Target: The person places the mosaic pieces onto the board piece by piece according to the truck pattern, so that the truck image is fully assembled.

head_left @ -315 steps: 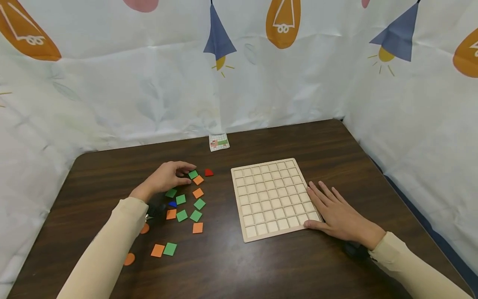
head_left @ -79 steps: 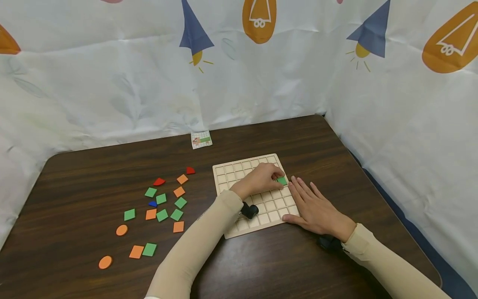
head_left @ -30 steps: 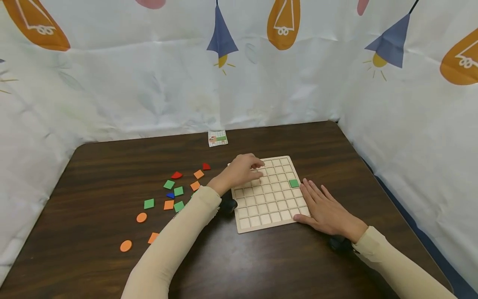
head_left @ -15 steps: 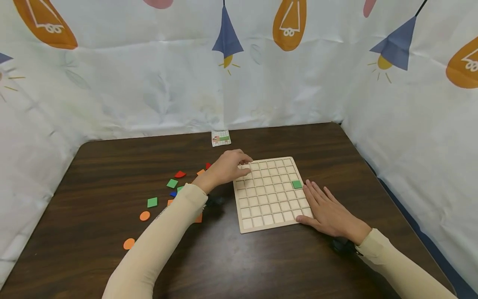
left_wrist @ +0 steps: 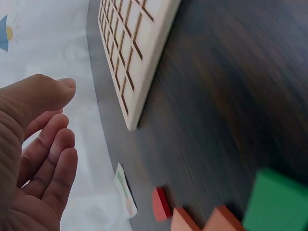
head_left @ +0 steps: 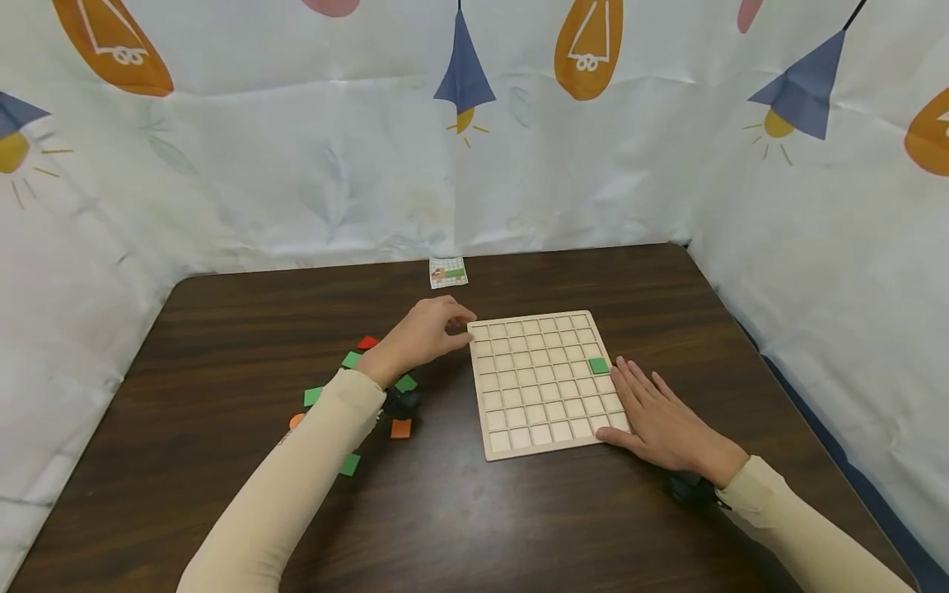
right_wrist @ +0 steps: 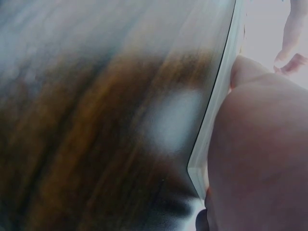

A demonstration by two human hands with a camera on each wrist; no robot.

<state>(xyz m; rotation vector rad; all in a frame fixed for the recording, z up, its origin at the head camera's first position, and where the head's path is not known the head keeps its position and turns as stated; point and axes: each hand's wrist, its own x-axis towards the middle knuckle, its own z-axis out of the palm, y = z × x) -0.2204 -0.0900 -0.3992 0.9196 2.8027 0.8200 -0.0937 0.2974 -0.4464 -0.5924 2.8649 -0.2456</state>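
**Left hand leaves the board, one green tile set**

Gone from the grid, the left hand (head_left: 428, 333) now hovers off the far left corner of the wooden board (head_left: 544, 381), where half a second ago its fingertips lay over the corner cells and, before that, it was pressing a piece down near the right edge. In the left wrist view its fingers (left_wrist: 50, 163) are loosely curled and hold nothing, with the board's corner just beyond them.

What it leaves behind is the green tile (head_left: 598, 366), seated in a cell of the rightmost column, about three rows down from the far edge. It is the only filled cell on the grid.

The right hand (head_left: 662, 420) has not shifted: it lies flat, fingers straight, against the board's near right edge, just below the green tile; the right wrist view shows the palm butted up to the wooden rim.

Loose tiles (head_left: 401, 428) in green, orange and red lie on the table (head_left: 608, 272) beside and partly under the left forearm, close to that hand. A small pattern card (head_left: 448, 272) rests at the far edge.

So one placement looks complete, and the empty hand is back beside the supply.
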